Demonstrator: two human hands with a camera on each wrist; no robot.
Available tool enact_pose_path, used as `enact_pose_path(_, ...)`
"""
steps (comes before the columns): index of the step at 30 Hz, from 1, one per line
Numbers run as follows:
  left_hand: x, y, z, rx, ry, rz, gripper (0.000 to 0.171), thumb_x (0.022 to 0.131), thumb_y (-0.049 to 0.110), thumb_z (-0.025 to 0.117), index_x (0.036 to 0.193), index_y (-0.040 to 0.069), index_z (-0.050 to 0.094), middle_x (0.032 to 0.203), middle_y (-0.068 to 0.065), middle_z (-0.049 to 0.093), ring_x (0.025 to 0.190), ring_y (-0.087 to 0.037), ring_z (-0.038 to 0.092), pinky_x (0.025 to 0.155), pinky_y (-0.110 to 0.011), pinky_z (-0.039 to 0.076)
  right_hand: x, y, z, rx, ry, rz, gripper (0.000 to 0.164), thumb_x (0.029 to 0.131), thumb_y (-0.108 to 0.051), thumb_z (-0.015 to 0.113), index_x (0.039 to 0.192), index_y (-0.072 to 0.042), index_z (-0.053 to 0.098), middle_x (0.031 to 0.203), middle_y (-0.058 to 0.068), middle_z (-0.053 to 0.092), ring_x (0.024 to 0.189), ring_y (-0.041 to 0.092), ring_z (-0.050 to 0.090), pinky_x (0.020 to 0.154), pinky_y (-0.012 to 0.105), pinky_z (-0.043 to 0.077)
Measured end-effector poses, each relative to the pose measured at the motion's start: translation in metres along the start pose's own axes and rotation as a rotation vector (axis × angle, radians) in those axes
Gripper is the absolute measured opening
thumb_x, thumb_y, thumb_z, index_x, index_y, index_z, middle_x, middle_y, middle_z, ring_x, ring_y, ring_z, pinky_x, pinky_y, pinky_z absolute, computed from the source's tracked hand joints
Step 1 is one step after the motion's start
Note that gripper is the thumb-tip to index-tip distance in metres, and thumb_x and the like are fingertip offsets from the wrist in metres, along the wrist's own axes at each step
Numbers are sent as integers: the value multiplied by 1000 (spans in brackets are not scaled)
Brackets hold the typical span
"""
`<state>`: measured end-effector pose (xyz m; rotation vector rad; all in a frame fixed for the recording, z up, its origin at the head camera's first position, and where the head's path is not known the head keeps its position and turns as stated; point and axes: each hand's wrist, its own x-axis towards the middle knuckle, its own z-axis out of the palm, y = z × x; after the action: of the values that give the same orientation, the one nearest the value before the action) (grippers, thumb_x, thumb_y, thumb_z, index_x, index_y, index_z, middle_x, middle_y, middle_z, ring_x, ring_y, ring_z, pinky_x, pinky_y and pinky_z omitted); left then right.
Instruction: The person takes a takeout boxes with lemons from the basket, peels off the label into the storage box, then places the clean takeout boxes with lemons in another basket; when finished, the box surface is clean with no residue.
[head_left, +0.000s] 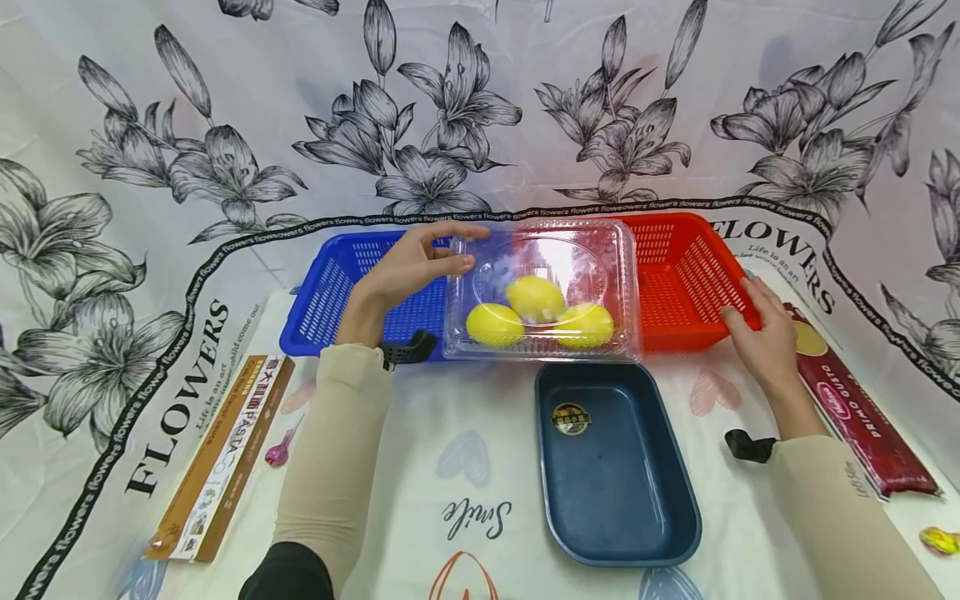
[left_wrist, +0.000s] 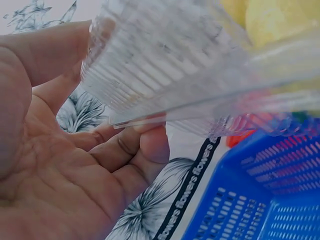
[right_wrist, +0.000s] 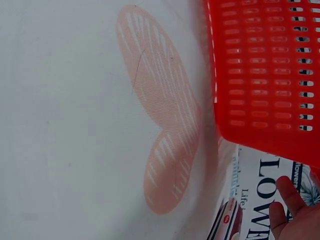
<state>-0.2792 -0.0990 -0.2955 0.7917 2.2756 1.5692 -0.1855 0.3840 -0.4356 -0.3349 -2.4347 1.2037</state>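
A clear lidded plastic container point(head_left: 540, 242) with three yellow lemons point(head_left: 535, 298) in it is above the inner sides of a blue basket point(head_left: 315, 312) and a red basket point(head_left: 705, 283). My left hand point(head_left: 405, 271) grips its left edge; in the left wrist view, the fingers point(left_wrist: 155, 145) curl under the container's ribbed side point(left_wrist: 145, 65). My right hand point(head_left: 768, 337) is at the right end of the red basket, fingers loosely extended. In the right wrist view, fingertips point(right_wrist: 290, 192) show beside the basket's corner; whether they touch it I cannot tell.
A dark blue tray point(head_left: 600, 500) lies in front of the baskets. On the left are a brown pasta box point(head_left: 217, 458) and a purple wrapped lollipop point(head_left: 279, 450). To the right lie a dark red packet point(head_left: 862, 417) and a yellow wrapped candy point(head_left: 939, 540).
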Motion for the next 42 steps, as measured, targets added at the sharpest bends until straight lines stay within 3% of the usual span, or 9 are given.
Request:
enact_pose_path(12,53,2,24,-46,5,30,39,98,18,68,136,19,65,149,4,55,117,-27,65,93,-38,54,-2,0,-3,35,31,1,60,99,-26,53,156,-14,42,167,6,33,155,28,29,128,36,23)
enact_pose_path(16,71,-1,33,-56,4,41,39,97,18,70,136,17,66,149,3,55,121,-25,64,100,-41,53,-2,0,-3,32,37,13,59,99,-26,54,156,-15,42,167,4,34,154,27,31,127,36,25)
enact_pose_path(21,87,-4,43,-69,0,36,40,96,15,70,136,15,65,147,-2,58,124,-24,63,107,-42,51,-1,0,-1,40,32,41,59,99,-27,53,157,-18,41,167,1,33,154,25,32,125,32,29)
enact_pose_path(26,99,-9,55,-73,3,32,40,96,10,69,136,13,66,143,-7,62,117,-31,65,100,-44,55,1,0,2,50,42,13,59,98,-24,56,155,-16,44,166,2,36,153,28,34,125,33,28)
enact_pose_path(35,128,-22,78,-29,50,-20,39,95,22,72,133,21,68,150,1,55,146,-25,40,113,-47,44,2,0,0,45,55,-3,59,97,-22,57,154,-14,45,165,4,38,152,29,35,126,37,28)
enact_pose_path(37,135,-27,83,-24,50,-29,38,95,23,73,133,22,69,151,1,53,141,-22,43,109,-43,47,2,0,0,50,50,-1,59,98,-22,57,154,-14,45,165,4,37,153,29,34,126,38,27)
enact_pose_path(40,144,-35,90,-52,49,-64,36,96,21,72,132,22,69,141,-2,56,107,-20,58,89,-36,52,2,0,0,73,37,1,60,97,-22,58,155,-14,44,166,4,35,154,29,32,127,41,24)
enact_pose_path(42,147,-39,95,-72,52,-80,36,96,19,71,132,23,69,131,-3,58,84,-18,55,78,-37,51,2,-1,1,82,29,4,60,97,-23,58,155,-14,44,166,3,35,154,29,31,127,43,23)
